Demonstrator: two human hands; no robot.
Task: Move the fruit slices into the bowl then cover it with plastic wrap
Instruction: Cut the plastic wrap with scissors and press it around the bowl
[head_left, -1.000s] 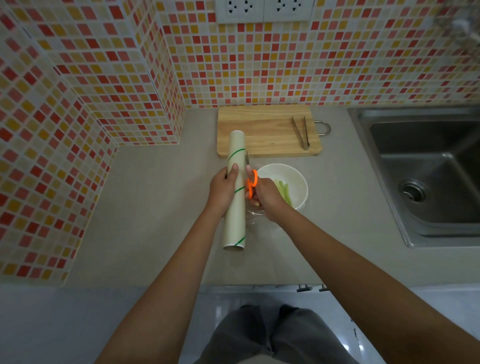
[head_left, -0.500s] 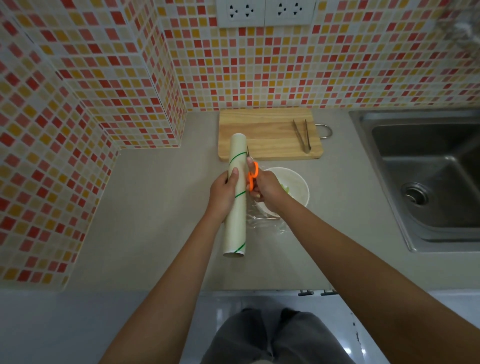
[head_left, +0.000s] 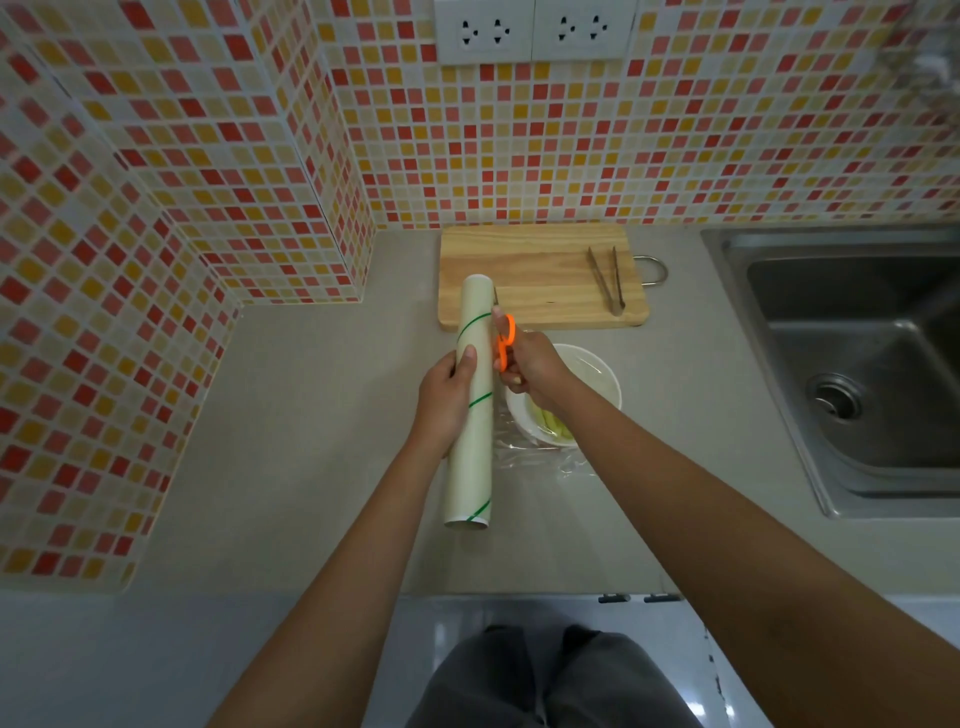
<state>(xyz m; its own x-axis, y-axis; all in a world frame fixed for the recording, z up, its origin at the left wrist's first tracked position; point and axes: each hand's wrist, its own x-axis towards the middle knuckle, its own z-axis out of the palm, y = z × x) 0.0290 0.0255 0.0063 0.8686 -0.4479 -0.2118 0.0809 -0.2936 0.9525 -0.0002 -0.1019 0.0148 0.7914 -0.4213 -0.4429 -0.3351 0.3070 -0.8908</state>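
Note:
My left hand (head_left: 448, 400) grips a long cream roll of plastic wrap (head_left: 470, 441) with green stripes, held lengthwise above the counter. Right beside the roll, my right hand (head_left: 532, 366) holds orange-handled scissors (head_left: 505, 340), blades pointing away along the roll's right edge. A white bowl (head_left: 597, 374) with pale green fruit slices (head_left: 553, 421) sits just right of the roll, partly hidden by my right wrist. Clear film (head_left: 535, 460) lies crumpled on the counter at the bowl's near side and seems to stretch over the bowl.
A wooden cutting board (head_left: 540, 275) lies against the tiled wall with metal tongs (head_left: 607, 278) on its right part. A steel sink (head_left: 857, 358) fills the right side. The tiled wall corner juts out at left. The counter edge runs along the bottom.
My right hand with the scissors has moved further away along the roll, from beside the bowl towards the cutting board. More crumpled film shows near the bowl. The left hand holds the roll steady.

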